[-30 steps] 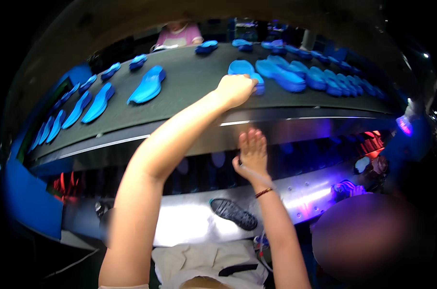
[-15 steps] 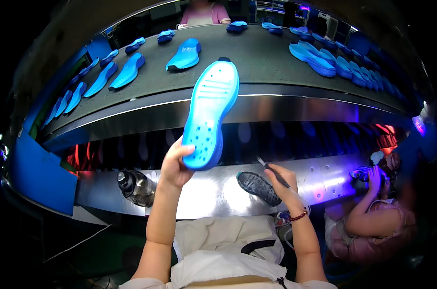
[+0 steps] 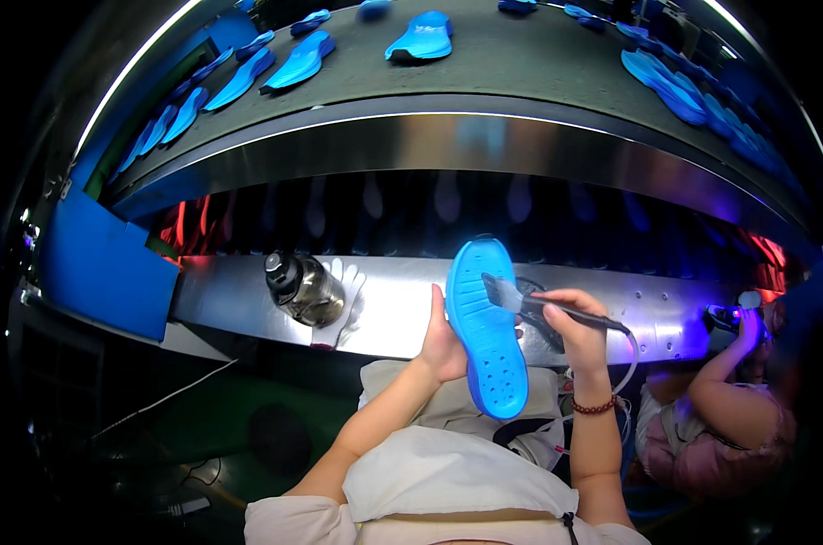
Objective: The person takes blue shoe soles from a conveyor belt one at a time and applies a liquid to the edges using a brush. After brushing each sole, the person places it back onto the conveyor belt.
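Observation:
My left hand [image 3: 442, 347] grips a blue shoe sole [image 3: 497, 359] by its left edge, with fingertips showing at the right edge. The sole is held up in front of my lap and the metal ledge, its grooved and holed face toward me. My right hand [image 3: 582, 334] is closed round the dark handle of a flat brush [image 3: 505, 292] with a pale hose or cord at its rear end. The bristles lie over the grooved part of the sole and seem to touch it. Behind the brush, a dark shoe sole [image 3: 547, 338] rests on the ledge, partly hidden.
A dark-capped clear bottle [image 3: 313, 292] stands on the metal ledge [image 3: 393, 313] at left, beside a white glove [image 3: 348, 283]. Beyond is a conveyor belt [image 3: 529, 68] carrying several blue soles [image 3: 420, 38]. A co-worker [image 3: 706, 436] sits at right, hands on the ledge.
My left hand has brought the blue sole down and toward me from in front of the belt. My right hand has raised the brush onto the sole. The view has tilted lower.

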Action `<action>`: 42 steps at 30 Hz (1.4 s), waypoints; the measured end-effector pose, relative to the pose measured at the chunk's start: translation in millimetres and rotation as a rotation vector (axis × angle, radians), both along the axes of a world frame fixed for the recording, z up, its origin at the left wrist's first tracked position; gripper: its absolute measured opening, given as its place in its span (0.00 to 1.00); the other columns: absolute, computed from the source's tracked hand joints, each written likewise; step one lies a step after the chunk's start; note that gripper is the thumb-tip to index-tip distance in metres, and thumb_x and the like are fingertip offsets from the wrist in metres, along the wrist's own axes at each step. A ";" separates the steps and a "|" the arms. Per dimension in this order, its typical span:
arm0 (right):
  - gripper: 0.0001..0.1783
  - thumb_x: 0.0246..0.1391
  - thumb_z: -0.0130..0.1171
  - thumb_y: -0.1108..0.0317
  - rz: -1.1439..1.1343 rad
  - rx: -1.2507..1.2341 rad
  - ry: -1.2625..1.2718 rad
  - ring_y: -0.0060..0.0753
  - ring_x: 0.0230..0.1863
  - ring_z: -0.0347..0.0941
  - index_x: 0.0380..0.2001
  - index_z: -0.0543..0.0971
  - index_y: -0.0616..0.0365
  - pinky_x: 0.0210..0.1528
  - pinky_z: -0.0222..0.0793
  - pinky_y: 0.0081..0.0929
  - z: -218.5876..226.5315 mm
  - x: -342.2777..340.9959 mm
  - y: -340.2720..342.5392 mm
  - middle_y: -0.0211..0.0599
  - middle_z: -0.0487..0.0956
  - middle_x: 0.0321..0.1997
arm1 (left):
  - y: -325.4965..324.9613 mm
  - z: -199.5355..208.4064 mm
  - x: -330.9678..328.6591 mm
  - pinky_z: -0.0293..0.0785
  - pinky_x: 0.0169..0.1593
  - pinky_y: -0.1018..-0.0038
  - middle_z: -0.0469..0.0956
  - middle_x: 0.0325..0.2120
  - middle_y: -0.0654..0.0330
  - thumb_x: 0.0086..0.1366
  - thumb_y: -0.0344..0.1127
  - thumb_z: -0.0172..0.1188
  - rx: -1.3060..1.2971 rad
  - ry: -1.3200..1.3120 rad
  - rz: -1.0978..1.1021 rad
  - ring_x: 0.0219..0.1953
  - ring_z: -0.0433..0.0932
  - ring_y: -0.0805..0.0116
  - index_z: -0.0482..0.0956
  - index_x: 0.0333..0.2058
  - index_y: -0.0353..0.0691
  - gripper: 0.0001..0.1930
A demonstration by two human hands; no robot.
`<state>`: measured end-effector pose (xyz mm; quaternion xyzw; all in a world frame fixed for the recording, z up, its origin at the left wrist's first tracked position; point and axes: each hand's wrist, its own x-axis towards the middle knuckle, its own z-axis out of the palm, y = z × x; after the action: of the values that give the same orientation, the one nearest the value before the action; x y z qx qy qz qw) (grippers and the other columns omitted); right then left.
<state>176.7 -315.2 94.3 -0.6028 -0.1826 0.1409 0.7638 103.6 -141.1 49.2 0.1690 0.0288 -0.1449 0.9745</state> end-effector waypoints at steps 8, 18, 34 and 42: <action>0.08 0.45 0.59 0.75 -0.033 0.008 0.049 0.18 0.28 0.72 0.31 0.77 0.65 0.32 0.68 0.15 -4.7 15.9 27.8 0.36 0.79 0.29 | -13.1 4.6 -7.6 0.64 0.50 0.52 0.68 0.44 0.45 0.53 0.74 0.18 -0.129 -0.054 -0.015 0.44 0.71 0.50 0.58 0.56 0.41 0.47; 0.09 0.38 0.61 0.73 0.098 -0.394 -0.686 0.32 0.27 0.77 0.27 0.78 0.64 0.31 0.70 0.22 13.7 -33.4 38.1 0.43 0.79 0.25 | 5.0 -7.6 5.1 0.66 0.51 0.60 0.72 0.39 0.50 0.56 0.71 0.20 0.189 0.113 0.331 0.43 0.71 0.55 0.64 0.50 0.40 0.42; 0.09 0.42 0.60 0.76 0.473 0.036 -0.226 0.29 0.32 0.76 0.30 0.78 0.65 0.37 0.71 0.21 58.4 -14.4 14.2 0.43 0.79 0.31 | 9.1 50.3 -8.2 0.66 0.52 0.58 0.69 0.46 0.53 0.56 0.70 0.23 0.125 -0.018 0.126 0.48 0.69 0.55 0.59 0.55 0.43 0.41; 0.10 0.37 0.62 0.78 0.554 -0.036 -0.530 0.37 0.38 0.75 0.29 0.79 0.62 0.43 0.69 0.27 63.4 -9.4 11.0 0.42 0.79 0.33 | 12.9 61.1 -0.9 0.74 0.39 0.63 0.73 0.36 0.48 0.51 0.75 0.16 0.161 -0.163 0.246 0.34 0.76 0.57 0.65 0.49 0.37 0.48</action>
<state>167.3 -304.2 157.7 -0.5593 -0.5272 0.1845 0.6125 102.7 -128.2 110.3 0.2530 -0.0183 -0.0078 0.9673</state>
